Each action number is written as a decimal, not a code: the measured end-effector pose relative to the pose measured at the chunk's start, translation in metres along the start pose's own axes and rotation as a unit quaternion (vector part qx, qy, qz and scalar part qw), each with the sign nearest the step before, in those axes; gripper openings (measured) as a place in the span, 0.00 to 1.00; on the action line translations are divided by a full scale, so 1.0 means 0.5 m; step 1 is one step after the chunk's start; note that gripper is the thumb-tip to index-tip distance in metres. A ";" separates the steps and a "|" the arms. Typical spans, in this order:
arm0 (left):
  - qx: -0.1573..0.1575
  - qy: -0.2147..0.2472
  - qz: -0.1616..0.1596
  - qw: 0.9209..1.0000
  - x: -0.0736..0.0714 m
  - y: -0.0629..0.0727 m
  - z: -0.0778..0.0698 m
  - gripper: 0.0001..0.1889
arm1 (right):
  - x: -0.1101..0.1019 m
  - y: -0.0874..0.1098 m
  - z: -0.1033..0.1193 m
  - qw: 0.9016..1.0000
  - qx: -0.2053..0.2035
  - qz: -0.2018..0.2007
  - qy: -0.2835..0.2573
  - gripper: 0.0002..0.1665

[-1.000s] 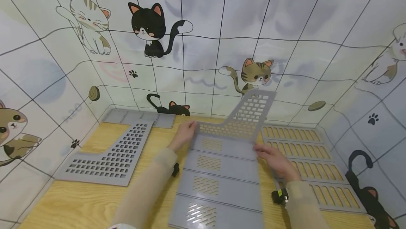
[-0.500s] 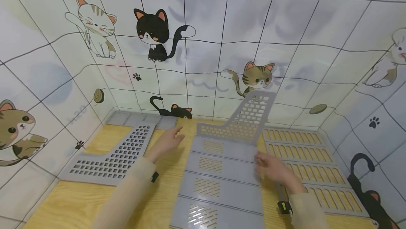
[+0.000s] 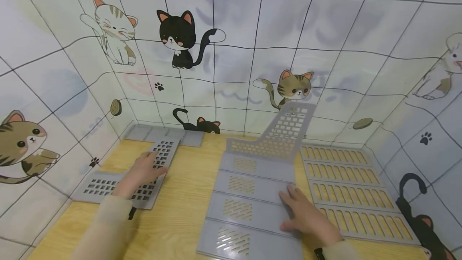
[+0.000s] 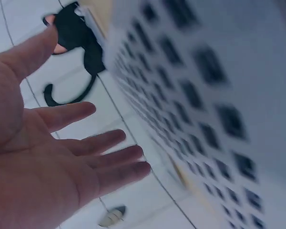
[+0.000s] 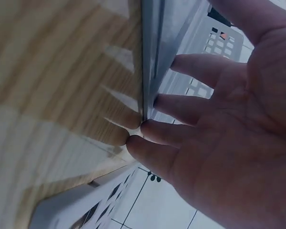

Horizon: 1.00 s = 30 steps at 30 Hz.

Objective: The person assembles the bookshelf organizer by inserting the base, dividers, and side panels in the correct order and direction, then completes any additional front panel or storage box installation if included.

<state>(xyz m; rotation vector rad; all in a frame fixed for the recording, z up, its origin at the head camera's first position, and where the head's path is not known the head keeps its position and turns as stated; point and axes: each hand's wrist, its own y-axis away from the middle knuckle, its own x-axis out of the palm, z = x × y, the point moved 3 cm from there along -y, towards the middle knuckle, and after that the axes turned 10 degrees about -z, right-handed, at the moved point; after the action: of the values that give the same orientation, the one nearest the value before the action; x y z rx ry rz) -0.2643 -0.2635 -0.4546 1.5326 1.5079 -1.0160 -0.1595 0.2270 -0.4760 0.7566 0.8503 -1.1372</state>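
My left hand (image 3: 142, 172) is over a grey L-shaped panel (image 3: 147, 202) with square holes, which lies at the left. In the left wrist view its fingers are spread, apart from the panel (image 4: 267, 109). My right hand (image 3: 304, 216) lies at the right edge of a long grey panel (image 3: 270, 202) with grooves and slanted slots. The right wrist view shows its straight fingers (image 5: 181, 105) against that panel's edge and the wooden table. A grey side panel (image 3: 260, 148) with brick-shaped holes stands up along the far end of the long panel, held by neither hand.
At the right lies a grey panel (image 3: 361, 210) with rows of long rounded slots. Another flat grey panel (image 3: 193, 138) rests at the back left. The wooden table (image 3: 180, 212) is bounded by cat-patterned walls (image 3: 231, 55) at the back and both sides.
My left hand has let go of the upright side panel and moved left over the L-shaped panel. My right hand has slid nearer along the long panel's right edge, its fingers now spread.
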 end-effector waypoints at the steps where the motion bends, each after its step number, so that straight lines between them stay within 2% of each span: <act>1: -0.008 -0.007 0.005 1.000 -0.001 0.002 0.013 0.47 | 0.003 -0.004 -0.005 1.000 -0.001 -0.002 0.004 0.60; 5: -0.033 -0.012 0.027 0.999 0.001 0.006 0.060 0.59 | 0.005 -0.022 -0.020 0.999 -0.018 -0.021 0.021 0.61; 8: -0.052 -0.015 0.040 0.998 0.003 0.007 0.082 0.65 | 0.000 -0.035 -0.027 0.999 -0.020 -0.029 0.026 0.61; 11: -0.071 -0.022 0.047 0.996 0.005 0.005 0.091 0.68 | -0.007 -0.046 -0.032 0.999 -0.014 -0.028 0.023 0.60; 17: -0.081 -0.020 0.038 0.996 0.004 -0.004 0.096 0.70 | -0.019 -0.069 -0.043 0.999 -0.010 -0.033 0.023 0.59; 24: -0.080 0.005 0.015 0.997 0.003 -0.016 0.107 0.73 | -0.028 -0.081 -0.049 0.999 0.004 -0.031 0.008 0.59; 27: -0.075 0.007 -0.017 0.997 0.002 -0.018 0.107 0.73 | -0.027 -0.081 -0.050 0.999 0.006 -0.032 0.002 0.59; 30: -0.068 0.016 -0.062 0.996 -0.005 -0.019 0.101 0.70 | -0.027 -0.077 -0.050 0.999 0.009 -0.034 -0.006 0.59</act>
<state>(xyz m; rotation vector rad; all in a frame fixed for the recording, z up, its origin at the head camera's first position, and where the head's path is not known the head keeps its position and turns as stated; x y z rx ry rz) -0.2757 -0.3101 -0.4728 1.3799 1.6771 -0.9412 -0.2041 0.2449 -0.4797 0.7391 0.8628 -1.2108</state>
